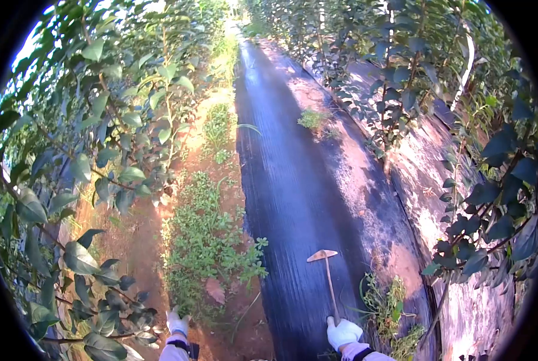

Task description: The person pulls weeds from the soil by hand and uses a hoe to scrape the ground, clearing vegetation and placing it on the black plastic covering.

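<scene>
My right hand is clamped on 1 hoe over the black sheet. My left hand is beside the near weeds; I cannot tell its finger state.

Looking over my head view right now, and I can't read any text, label, brand, number or sign anywhere in it.
</scene>
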Motion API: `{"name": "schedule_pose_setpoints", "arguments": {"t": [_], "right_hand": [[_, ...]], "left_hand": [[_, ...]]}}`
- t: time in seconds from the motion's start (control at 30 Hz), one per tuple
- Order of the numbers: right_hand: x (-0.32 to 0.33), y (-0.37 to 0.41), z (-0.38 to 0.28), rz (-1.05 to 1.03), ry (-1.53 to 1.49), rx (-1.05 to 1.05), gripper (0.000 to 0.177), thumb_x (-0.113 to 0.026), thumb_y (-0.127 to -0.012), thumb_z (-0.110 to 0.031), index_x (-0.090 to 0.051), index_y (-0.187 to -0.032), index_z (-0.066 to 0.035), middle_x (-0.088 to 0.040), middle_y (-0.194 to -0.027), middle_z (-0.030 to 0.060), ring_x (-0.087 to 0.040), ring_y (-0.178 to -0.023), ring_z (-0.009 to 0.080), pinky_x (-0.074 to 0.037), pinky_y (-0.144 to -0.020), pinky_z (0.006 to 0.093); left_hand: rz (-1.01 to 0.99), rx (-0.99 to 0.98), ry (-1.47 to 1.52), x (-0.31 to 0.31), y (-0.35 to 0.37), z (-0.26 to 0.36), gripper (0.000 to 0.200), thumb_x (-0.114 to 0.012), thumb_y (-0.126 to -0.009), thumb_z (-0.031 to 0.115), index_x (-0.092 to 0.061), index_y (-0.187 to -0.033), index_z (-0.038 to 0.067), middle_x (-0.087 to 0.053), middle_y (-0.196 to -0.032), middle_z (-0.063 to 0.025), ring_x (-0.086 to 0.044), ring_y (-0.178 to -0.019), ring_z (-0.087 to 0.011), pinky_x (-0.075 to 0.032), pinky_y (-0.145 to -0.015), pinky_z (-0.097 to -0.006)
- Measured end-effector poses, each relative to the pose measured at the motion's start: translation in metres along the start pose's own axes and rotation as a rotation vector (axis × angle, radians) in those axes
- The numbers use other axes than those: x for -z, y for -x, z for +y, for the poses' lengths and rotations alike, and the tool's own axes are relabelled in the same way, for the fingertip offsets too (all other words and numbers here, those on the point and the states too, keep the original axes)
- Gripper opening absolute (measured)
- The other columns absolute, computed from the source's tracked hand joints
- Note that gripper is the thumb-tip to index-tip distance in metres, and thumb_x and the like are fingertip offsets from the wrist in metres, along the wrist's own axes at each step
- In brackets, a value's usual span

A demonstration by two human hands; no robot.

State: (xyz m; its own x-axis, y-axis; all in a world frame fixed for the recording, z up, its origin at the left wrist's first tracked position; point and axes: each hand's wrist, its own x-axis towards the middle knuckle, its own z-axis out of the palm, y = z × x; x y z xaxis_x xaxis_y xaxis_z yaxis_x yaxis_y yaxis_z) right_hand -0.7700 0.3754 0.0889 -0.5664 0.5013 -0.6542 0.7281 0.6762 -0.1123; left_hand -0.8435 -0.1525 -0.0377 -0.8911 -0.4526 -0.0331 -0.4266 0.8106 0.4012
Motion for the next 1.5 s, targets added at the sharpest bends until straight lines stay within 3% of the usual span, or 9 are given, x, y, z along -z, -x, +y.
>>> {"name": "schedule_pose_setpoints", "arguments": {"t": [0.3,0.53,0.7,0.8,0.87,0.97,1.1,1.4,1.5], "right_hand": [[-0.009,-0.007,0.006,-0.005,0.01,-0.006,0.06,-0.039,-0.09,-0.056,-0.07,-0.094,-0.005,-0.069,-0.085,0.0198,-0.066,-0.087,0.0389,-0.047,-0.081,0.0466],[-0.004,0.0,-0.003,0.19,0.036,0.024,0.057,-0.045,-0.089,-0.054,-0.07,-0.087,-0.003,-0.067,-0.082,0.0228,-0.065,-0.085,0.0399,-0.049,-0.078,0.0469],[-0.005,0.004,-0.009,0.238,0.024,0.032,0.056,-0.047,-0.09,-0.052,-0.07,-0.087,-0.001,-0.067,-0.082,0.0227,-0.066,-0.082,0.0391,-0.051,-0.075,0.0455],[-0.008,-0.001,-0.008,0.248,0.091,-0.008,0.056,-0.047,-0.09,-0.053,-0.07,-0.088,-0.002,-0.067,-0.081,0.0227,-0.066,-0.079,0.0388,-0.051,-0.073,0.0454],[-0.01,0.0,-0.008,0.262,0.055,0.005,0.056,-0.048,-0.09,-0.053,-0.07,-0.087,-0.002,-0.067,-0.08,0.0221,-0.067,-0.079,0.0382,-0.051,-0.073,0.0447],[-0.011,0.001,-0.008,0.265,-0.019,0.017,0.057,-0.05,-0.09,-0.052,-0.069,-0.087,0.002,-0.066,-0.08,0.0244,-0.066,-0.079,0.0397,-0.05,-0.072,0.0465],[-0.006,0.003,-0.013,0.26,-0.012,0.012,0.057,-0.05,-0.09,-0.051,-0.069,-0.089,0.002,-0.067,-0.081,0.0243,-0.066,-0.08,0.0391,-0.05,-0.073,0.0462],[-0.009,0.003,-0.012,0.285,-0.028,0.01,0.054,-0.053,-0.089,-0.049,-0.068,-0.087,0.003,-0.066,-0.08,0.0247,-0.066,-0.079,0.0396,-0.049,-0.072,0.0466],[-0.011,-0.001,-0.009,0.271,-0.025,-0.01,0.054,-0.053,-0.089,-0.049,-0.068,-0.086,0.003,-0.066,-0.079,0.025,-0.065,-0.078,0.0397,-0.049,-0.072,0.0469]], "left_hand": [[0.105,-0.116,-0.066,-0.011,0.004,0.033,0.023,-0.069,-0.07,0.014,-0.064,-0.09,0.005,-0.062,-0.089,-0.0208,-0.059,-0.086,-0.0391,-0.047,-0.078,-0.0458],[-0.038,0.223,-0.098,0.008,-0.002,0.047,0.028,-0.06,-0.08,0.024,-0.064,-0.096,0.001,-0.066,-0.092,-0.0247,-0.062,-0.088,-0.043,-0.049,-0.079,-0.0484],[0.037,0.364,0.665,0.022,0.008,0.008,0.02,-0.064,-0.082,0.015,-0.064,-0.096,0.002,-0.066,-0.075,-0.0065,-0.056,-0.064,-0.0162,-0.047,-0.061,-0.0337],[-0.063,0.051,-0.112,0.025,0.02,0.047,0.04,-0.076,-0.07,0.021,-0.063,-0.106,0.008,-0.063,-0.103,-0.015,-0.062,-0.095,-0.0293,-0.049,-0.085,-0.0375],[-0.106,0.001,-0.019,0.029,0.021,0.077,0.043,-0.074,-0.074,0.029,-0.062,-0.109,0.007,-0.058,-0.114,-0.0179,-0.058,-0.106,-0.0338,-0.047,-0.089,-0.0415],[-0.039,-0.064,-0.083,-0.008,0.008,0.055,0.03,-0.068,-0.08,0.019,-0.063,-0.108,0.009,-0.062,-0.104,-0.0173,-0.061,-0.096,-0.0316,-0.049,-0.082,-0.0384],[0.013,0.129,0.649,-0.017,-0.006,0.021,0.019,-0.062,-0.084,0.008,-0.065,-0.102,0.008,-0.068,-0.088,-0.0099,-0.062,-0.079,-0.0184,-0.048,-0.075,-0.0293],[0.137,0.039,0.022,0.01,-0.024,0.061,0.04,-0.072,-0.072,0.026,-0.062,-0.108,0.012,-0.061,-0.098,-0.0186,-0.057,-0.096,-0.0404,-0.046,-0.086,-0.0433],[0.145,-0.158,-0.021,-0.02,-0.05,0.023,0.034,-0.067,-0.081,0.018,-0.06,-0.112,0.007,-0.063,-0.082,-0.0078,-0.061,-0.076,-0.0277,-0.05,-0.069,-0.0374]]}}
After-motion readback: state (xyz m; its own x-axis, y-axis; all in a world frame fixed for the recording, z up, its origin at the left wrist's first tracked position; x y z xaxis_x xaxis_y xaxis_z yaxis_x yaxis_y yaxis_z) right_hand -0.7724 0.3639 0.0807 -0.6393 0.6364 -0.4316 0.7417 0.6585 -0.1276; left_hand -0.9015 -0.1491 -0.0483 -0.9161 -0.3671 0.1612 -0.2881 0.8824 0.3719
